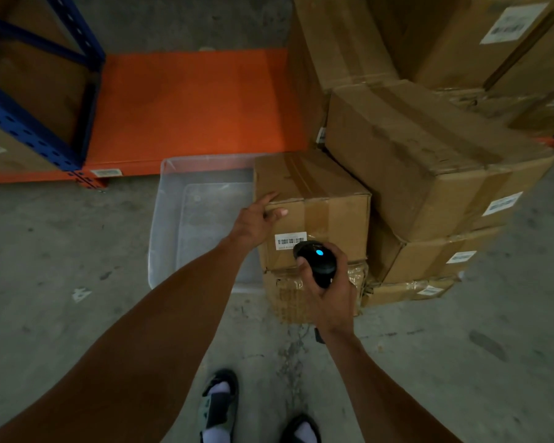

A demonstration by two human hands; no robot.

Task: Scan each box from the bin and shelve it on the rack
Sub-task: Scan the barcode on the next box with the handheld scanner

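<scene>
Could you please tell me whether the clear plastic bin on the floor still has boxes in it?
Empty in its visible part: the clear bin shows only its bare bottom. A cardboard box covers its right side.

I am seeing a taped brown cardboard box [314, 199] sitting upright on a crushed carton at the clear plastic bin's [186, 212] right edge, its white barcode label [290, 240] facing me. A black scanner [317, 262] with a glowing blue light is pointing at that label. The orange-and-blue rack [186, 107] is standing just behind the bin, which is probably lying empty.
</scene>
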